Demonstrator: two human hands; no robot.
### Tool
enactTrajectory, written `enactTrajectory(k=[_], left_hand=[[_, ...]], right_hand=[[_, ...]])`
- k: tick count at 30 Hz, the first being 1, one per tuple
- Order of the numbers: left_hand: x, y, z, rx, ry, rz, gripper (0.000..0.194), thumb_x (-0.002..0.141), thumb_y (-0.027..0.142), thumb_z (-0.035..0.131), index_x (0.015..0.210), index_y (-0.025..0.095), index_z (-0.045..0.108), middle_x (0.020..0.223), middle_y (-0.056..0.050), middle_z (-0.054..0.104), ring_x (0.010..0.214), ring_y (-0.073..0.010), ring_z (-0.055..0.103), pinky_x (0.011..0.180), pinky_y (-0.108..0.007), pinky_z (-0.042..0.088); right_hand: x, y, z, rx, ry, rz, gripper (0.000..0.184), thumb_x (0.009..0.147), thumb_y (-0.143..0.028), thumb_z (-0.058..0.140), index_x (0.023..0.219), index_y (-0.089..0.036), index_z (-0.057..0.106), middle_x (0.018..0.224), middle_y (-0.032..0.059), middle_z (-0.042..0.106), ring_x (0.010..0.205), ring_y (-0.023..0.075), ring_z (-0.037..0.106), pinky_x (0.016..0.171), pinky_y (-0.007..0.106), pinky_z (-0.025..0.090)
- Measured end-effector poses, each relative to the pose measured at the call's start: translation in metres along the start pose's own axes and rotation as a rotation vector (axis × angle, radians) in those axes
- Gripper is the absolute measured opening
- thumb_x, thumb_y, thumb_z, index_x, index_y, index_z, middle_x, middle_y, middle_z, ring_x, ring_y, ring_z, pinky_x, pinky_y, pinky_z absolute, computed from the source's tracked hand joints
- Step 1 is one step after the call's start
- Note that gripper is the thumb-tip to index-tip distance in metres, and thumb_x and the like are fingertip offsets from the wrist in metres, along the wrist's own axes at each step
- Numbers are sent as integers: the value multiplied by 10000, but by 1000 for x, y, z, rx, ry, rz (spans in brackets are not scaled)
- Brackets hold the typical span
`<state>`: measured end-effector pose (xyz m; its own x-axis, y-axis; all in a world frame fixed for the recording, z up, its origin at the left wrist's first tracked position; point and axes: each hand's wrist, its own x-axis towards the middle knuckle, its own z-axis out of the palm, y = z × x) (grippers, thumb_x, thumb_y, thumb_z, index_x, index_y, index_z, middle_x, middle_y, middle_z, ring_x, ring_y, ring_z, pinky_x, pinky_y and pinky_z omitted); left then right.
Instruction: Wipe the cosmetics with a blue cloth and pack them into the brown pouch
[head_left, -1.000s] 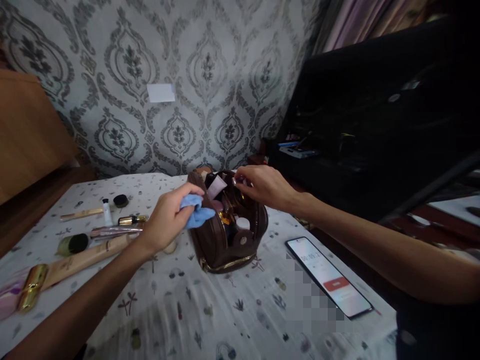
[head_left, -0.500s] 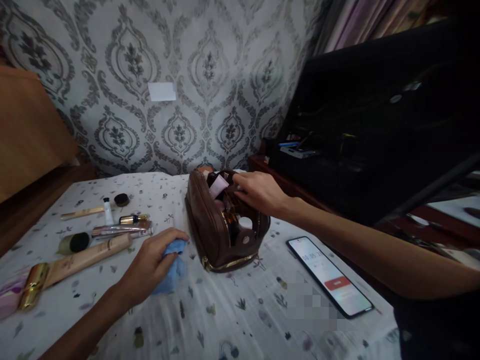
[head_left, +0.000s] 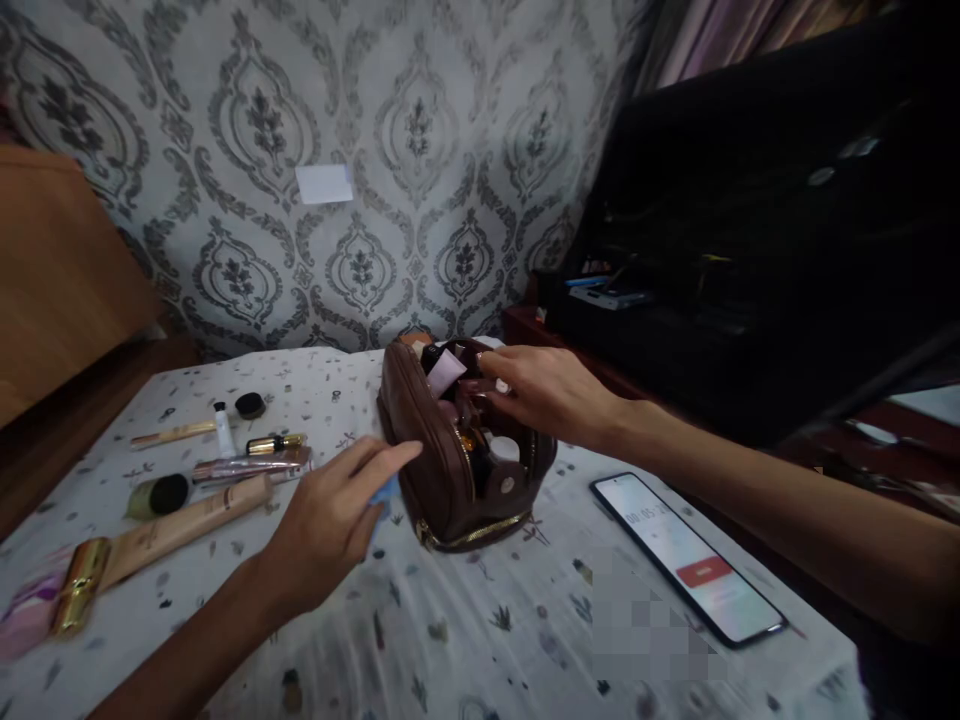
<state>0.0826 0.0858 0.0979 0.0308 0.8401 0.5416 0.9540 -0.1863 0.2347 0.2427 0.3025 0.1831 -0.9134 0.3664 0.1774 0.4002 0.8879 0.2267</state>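
A brown makeup bag (head_left: 431, 450) stands unzipped on the patterned cloth. Inside it show a pale pink tube (head_left: 447, 373), a round white lid (head_left: 504, 449) and other small items. My right hand (head_left: 555, 395) reaches over the bag's right side, fingers closed at the opening; what they grip is hidden among dark shapes. Beside the bag's left wall is my left hand (head_left: 330, 525), its index finger stretched toward the leather. A light blue cloth (head_left: 386, 490) shows between that finger and the thumb, mostly hidden by the hand.
To the left lie a beige tube (head_left: 187, 525), a gold-capped pink bottle (head_left: 81, 588), a green jar with a black lid (head_left: 159, 496), a black round pot (head_left: 250, 405) and several slim cosmetics. A phone (head_left: 690, 560) lies at the right. Behind it leans a large black screen (head_left: 750, 240).
My left hand has moved right, closer to the bag, and its index finger has straightened. Less of the blue cloth shows. My right hand stays at the bag's opening; the view has shifted slightly.
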Motion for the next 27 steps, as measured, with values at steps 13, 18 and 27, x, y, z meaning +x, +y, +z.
enactTrajectory(k=[13, 18, 27], left_hand=[[38, 3, 10, 276, 7, 134, 478, 936, 71, 355, 1317, 245, 587, 1055, -65, 580, 809, -137, 615, 653, -210, 506], [34, -1, 10, 247, 10, 116, 554, 919, 41, 406, 1385, 308, 539, 1093, -70, 560, 897, -146, 626, 686, -202, 515], [28, 1, 11, 255, -16, 45, 628, 917, 47, 431, 1449, 379, 473, 1145, -80, 537, 929, -159, 637, 665, -219, 550]], right_hand=[[-24, 30, -4, 295, 27, -210, 80, 883, -125, 599, 825, -160, 641, 872, 51, 676, 700, 139, 591, 582, 249, 326], [-26, 40, 11, 543, 102, -279, 117, 891, -111, 590, 886, -183, 681, 920, 36, 683, 762, 138, 611, 632, 243, 394], [-13, 41, 27, 769, 106, -281, 157, 858, -90, 626, 907, -201, 725, 898, -3, 700, 786, 132, 635, 675, 238, 437]])
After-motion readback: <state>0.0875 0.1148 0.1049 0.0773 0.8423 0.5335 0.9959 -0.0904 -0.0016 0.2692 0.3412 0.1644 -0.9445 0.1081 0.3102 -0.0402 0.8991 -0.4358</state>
